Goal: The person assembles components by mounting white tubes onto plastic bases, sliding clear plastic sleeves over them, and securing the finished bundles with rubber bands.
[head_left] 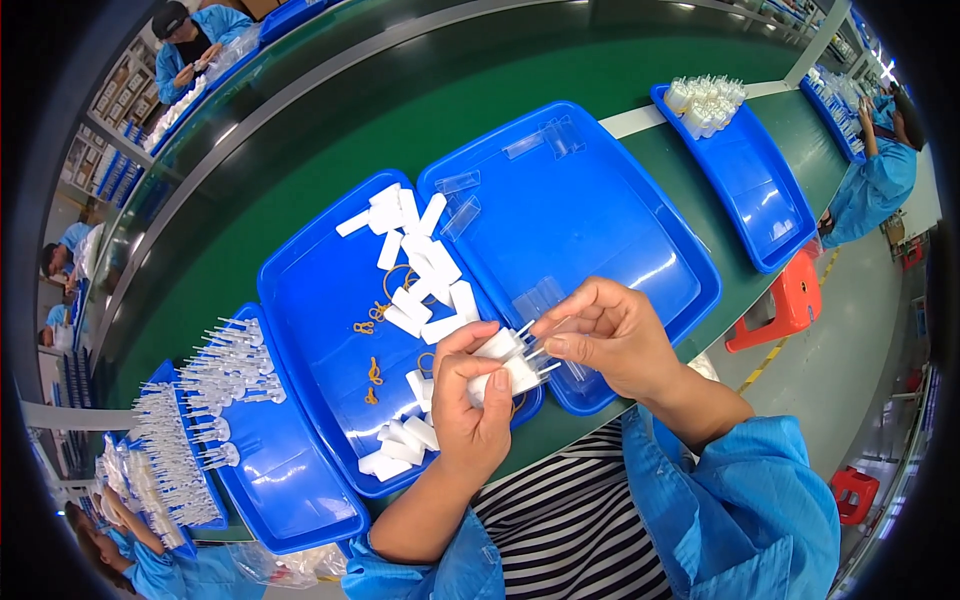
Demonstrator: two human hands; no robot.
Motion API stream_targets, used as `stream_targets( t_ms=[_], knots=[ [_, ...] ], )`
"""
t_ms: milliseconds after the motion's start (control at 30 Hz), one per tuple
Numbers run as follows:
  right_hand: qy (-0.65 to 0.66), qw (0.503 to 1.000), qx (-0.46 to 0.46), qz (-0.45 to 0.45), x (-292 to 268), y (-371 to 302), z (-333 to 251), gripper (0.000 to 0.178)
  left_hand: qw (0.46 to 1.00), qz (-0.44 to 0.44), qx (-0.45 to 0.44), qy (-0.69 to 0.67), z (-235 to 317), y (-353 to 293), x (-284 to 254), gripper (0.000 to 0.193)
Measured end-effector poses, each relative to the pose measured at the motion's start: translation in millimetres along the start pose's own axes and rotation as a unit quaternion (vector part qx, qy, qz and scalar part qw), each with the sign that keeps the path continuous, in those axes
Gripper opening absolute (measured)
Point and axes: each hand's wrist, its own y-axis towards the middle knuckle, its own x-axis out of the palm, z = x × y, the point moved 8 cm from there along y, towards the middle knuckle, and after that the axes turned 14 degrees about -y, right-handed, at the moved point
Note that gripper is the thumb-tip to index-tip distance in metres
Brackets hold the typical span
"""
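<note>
My left hand [470, 410] is closed round a few white rectangular plastic pieces [520, 374] with thin metal prongs sticking out to the right. Close against the prongs, the thumb and forefinger of my right hand [620, 345] come together in a pinch; whatever lies between them is too small to make out. Both hands are over the near edges of two blue trays. The left blue tray [300, 275] holds many loose white blocks [430, 260] and tan rubber bands [374, 370]. Clear plastic sleeves [460, 216] lie in the right blue tray [640, 230].
A narrow blue tray [285, 490] and rows of white pronged parts [235, 365] stand at the left. Far right, another blue tray [765, 215] carries bundled white pieces [705, 103]. A red stool [785, 308] stands beside the green bench [380, 120]. Several co-workers sit around.
</note>
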Motion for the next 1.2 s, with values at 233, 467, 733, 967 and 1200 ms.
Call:
stream_targets(
  t_ms=[233, 467, 733, 967, 1200],
  knots=[
    [0.094, 0.995, 0.036, -0.021, -4.3, -1.0, 12.1, 0.017, 0.997, -0.024, 0.04, 0.062, 6.8, -0.6, 2.9, 0.01],
    [-0.247, 0.963, -0.106, 0.012, -7.9, -5.0, -24.0, 0.019, 0.997, -0.025, 0.021, 0.066, 0.8, -1.5, 3.4, 0.021],
    [-0.371, 0.911, -0.179, 0.017, 1.3, -11.6, -34.8, 0.017, 0.991, -0.032, 0.052, 0.116, 0.2, -4.0, 7.8, 0.052],
    [-0.298, 0.944, -0.138, -0.002, 14.7, -14.4, -16.7, 0.017, 0.996, -0.012, 0.056, 0.072, -1.4, -11.5, 10.4, 0.099],
    [-0.189, 0.975, -0.118, 0.022, 9.4, -15.2, -4.3, 0.019, 0.994, -0.008, 0.098, -0.051, 16.3, -5.8, 15.1, 0.075]
  ],
)
